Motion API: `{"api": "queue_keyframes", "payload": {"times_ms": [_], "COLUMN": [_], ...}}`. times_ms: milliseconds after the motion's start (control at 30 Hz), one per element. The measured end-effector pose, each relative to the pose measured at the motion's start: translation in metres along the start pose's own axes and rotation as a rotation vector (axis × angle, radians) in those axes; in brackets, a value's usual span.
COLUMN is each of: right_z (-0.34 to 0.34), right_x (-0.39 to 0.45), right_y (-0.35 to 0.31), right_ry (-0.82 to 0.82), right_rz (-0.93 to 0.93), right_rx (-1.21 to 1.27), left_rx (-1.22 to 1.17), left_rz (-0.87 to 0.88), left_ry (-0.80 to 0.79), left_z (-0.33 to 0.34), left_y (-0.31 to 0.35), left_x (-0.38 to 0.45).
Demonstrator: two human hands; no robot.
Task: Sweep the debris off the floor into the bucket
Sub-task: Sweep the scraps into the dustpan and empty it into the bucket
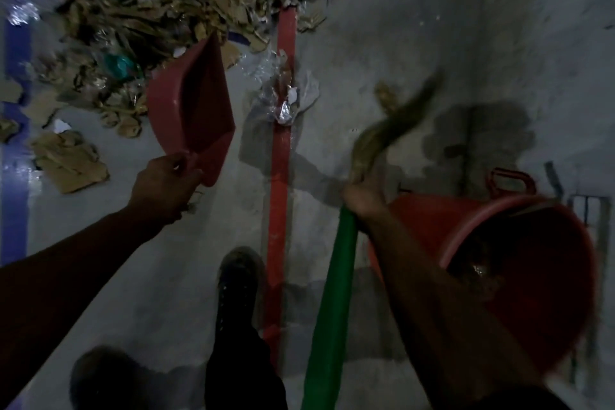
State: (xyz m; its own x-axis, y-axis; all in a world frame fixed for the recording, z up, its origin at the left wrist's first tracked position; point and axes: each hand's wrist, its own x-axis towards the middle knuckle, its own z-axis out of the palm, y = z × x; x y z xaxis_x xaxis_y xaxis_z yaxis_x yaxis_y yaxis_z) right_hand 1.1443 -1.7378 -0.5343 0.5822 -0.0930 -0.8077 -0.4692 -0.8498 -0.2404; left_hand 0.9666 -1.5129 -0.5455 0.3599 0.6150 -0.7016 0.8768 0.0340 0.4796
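Debris of torn brown cardboard, dry leaves and clear plastic is heaped on the grey concrete floor at far left. Nearer, a red plastic dustpan is gripped at its handle by the left hand, fingers curled round it. A red painted floor stripe is seen at centre. The right hand is clamped on a green-handled straw broom, its bristles blurred. At near right, a tilted red plastic bucket is seen.
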Motion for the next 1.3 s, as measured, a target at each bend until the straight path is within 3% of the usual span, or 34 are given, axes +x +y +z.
{"api": "queue_keyframes", "payload": {"times_ms": [167, 267, 367, 467, 633, 733, 833, 900, 1000, 1067, 1167, 1300], "right_z": [0.010, -0.007, -0.010, 0.027, 0.124, 0.145, 0.134, 0.122, 0.128, 0.154, 0.212, 0.266], "right_x": [-0.044, -0.038, -0.014, -0.007, -0.045, -0.080, -0.114, -0.131, -0.152, -0.169, -0.197, -0.237], "right_y": [-0.001, 0.005, 0.009, -0.011, -0.060, -0.070, -0.049, -0.026, 0.004, 0.012, 0.005, -0.021], "right_ry": [-0.029, 0.027, 0.028, -0.090, -0.271, -0.360, -0.256, -0.184, -0.216, -0.257, -0.353, -0.367], "right_rz": [-0.199, -0.128, 0.024, 0.041, -0.163, -0.242, -0.270, -0.197, -0.027, 0.032, -0.025, -0.094], "right_rx": [0.149, 0.307, 0.297, 0.274, 0.154, 0.181, 0.251, 0.260, 0.258, 0.232, 0.182, 0.217], "left_rx": [-0.054, -0.107, -0.187, -0.265, -0.291, -0.463, -0.682, -0.758, -0.800, -0.789, -0.826, -1.144], "left_rz": [-0.059, -0.074, -0.093, -0.123, -0.210, -0.306, -0.362, -0.382, -0.399, -0.397, -0.339, -0.317], "left_ry": [0.019, 0.034, 0.030, 0.017, 0.065, 0.077, 0.014, -0.056, -0.109, -0.102, -0.024, 0.010], "left_z": [-0.022, -0.029, -0.036, -0.044, -0.063, -0.078, -0.101, -0.117, -0.140, -0.153, -0.173, -0.204], "left_y": [-0.006, -0.008, -0.013, -0.029, -0.058, -0.071, -0.091, -0.112, -0.148, -0.172, -0.205, -0.238], "left_x": [-0.011, -0.019, -0.023, -0.025, -0.040, -0.059, -0.082, -0.097, -0.113, -0.119, -0.125, -0.132]}}
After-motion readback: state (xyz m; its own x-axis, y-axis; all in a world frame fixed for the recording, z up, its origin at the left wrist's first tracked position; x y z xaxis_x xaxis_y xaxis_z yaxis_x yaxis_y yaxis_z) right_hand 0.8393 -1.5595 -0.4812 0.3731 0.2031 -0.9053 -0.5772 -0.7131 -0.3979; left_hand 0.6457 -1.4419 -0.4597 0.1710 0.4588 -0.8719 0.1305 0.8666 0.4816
